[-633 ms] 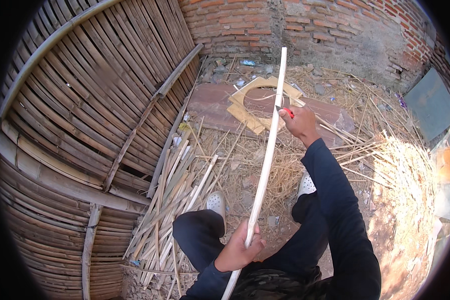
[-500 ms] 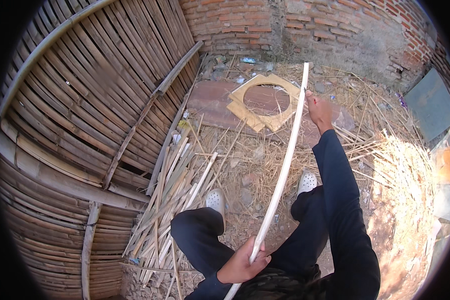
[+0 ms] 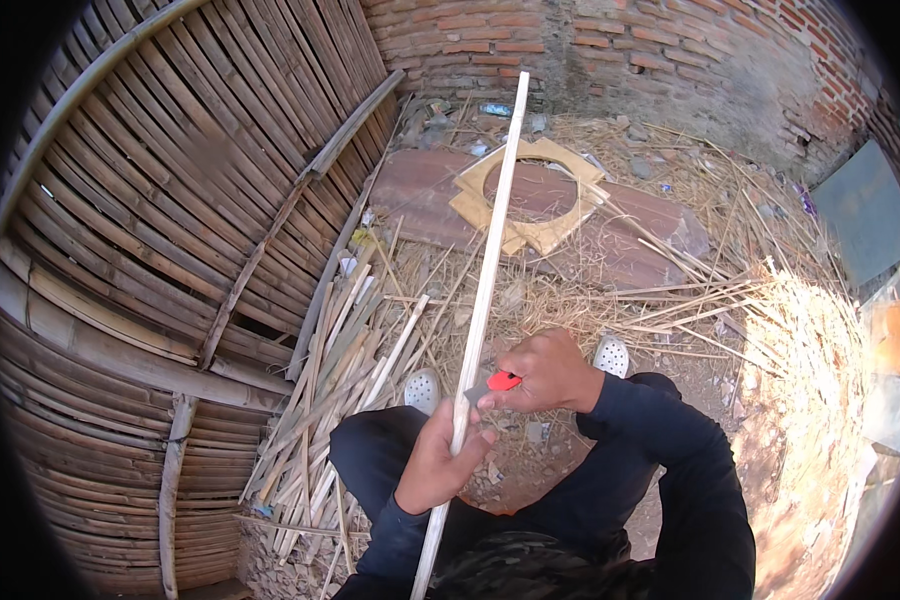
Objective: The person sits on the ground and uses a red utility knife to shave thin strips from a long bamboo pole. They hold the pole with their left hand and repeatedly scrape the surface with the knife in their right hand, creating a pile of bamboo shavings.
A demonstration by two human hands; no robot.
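A long, pale strip of wood or bamboo (image 3: 491,250) runs from below my lap up toward the brick wall, tilted a little to the right. My left hand (image 3: 438,460) is wrapped round it in front of my lap. Just above that grip, my right hand (image 3: 553,370) is closed on a red-handled knife (image 3: 504,381). Its short grey blade points left and meets the strip's right side close to my left fingers. Most of the handle is hidden inside my right fist.
A bundle of split strips (image 3: 340,400) lies left, by the slatted bamboo wall (image 3: 220,170). Ahead, a tan board with a round hole (image 3: 545,238) rests on a brown panel (image 3: 650,255). Shavings litter the ground. A brick wall (image 3: 660,60) closes off the back.
My right hand has come back from the strip's far part to near my left hand, where the knife now shows. The strip's far end has swung left, and my left hand is higher.
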